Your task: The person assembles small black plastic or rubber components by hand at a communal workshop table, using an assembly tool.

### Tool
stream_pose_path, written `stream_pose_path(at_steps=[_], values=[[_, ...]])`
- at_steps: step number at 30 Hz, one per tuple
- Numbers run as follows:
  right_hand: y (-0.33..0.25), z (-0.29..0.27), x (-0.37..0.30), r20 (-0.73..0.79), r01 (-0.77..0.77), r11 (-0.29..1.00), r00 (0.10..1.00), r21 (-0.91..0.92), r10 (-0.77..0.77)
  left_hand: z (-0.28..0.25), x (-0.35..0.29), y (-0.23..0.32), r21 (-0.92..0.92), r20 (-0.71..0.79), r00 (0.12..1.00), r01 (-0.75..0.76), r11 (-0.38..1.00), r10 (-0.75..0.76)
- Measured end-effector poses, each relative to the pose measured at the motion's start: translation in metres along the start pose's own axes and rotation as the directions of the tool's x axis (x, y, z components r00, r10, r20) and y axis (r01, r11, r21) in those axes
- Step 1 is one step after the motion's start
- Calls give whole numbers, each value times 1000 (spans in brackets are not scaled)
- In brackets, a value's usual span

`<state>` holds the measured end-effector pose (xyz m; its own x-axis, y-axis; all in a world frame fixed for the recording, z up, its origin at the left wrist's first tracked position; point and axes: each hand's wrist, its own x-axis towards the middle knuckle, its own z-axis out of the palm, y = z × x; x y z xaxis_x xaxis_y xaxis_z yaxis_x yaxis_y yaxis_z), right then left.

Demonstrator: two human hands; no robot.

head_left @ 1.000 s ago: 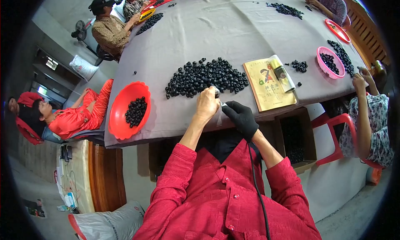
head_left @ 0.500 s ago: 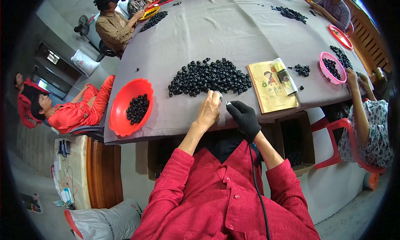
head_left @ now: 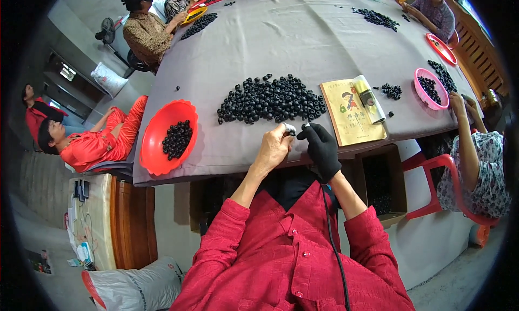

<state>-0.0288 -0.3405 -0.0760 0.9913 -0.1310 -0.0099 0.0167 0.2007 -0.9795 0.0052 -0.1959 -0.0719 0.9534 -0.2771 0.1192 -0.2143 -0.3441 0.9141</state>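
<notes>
My left hand (head_left: 274,147), bare with a white covering on a fingertip, is closed in a pinch near the table's front edge. Between its fingertips shows a small black bead-like piece (head_left: 291,130). Just to the right, my right hand (head_left: 323,151) wears a black glove, its fingers pressed together close to that piece. What the gloved fingers hold, if anything, is hidden. Beyond both hands lies a wide pile of small black pieces with holes (head_left: 270,99). A red scalloped bowl (head_left: 152,143) at the left holds more of them.
The table has a grey cloth (head_left: 303,46). Right of the pile lies a yellow booklet (head_left: 346,128) with a clear-and-yellow roll (head_left: 370,99) on it. A pink basket (head_left: 444,95) stands farther right, near another person's hands. Open cardboard boxes (head_left: 403,195) sit below the table edge.
My left hand has shifted slightly right and down, and a black piece now shows at its fingertips. My gloved fingertips have moved up a little; a pale tip seen there earlier no longer shows.
</notes>
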Motion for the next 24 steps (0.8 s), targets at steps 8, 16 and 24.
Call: stream_pose_path(at_steps=[8, 16, 24], values=[[2, 2, 0, -5, 49, 997, 999, -62, -50, 2, -1, -12, -277, 34, 999, 49, 960, -41], [1, 4, -3, -44, -46, 999, 998, -5, 46, 3, -2, -13, -345, 19, 999, 31, 938, -26], [8, -2, 2, 94, 138, 989, 987, -56, -132, 5, -1, -16, -674, 152, 983, 177, 717, -100]])
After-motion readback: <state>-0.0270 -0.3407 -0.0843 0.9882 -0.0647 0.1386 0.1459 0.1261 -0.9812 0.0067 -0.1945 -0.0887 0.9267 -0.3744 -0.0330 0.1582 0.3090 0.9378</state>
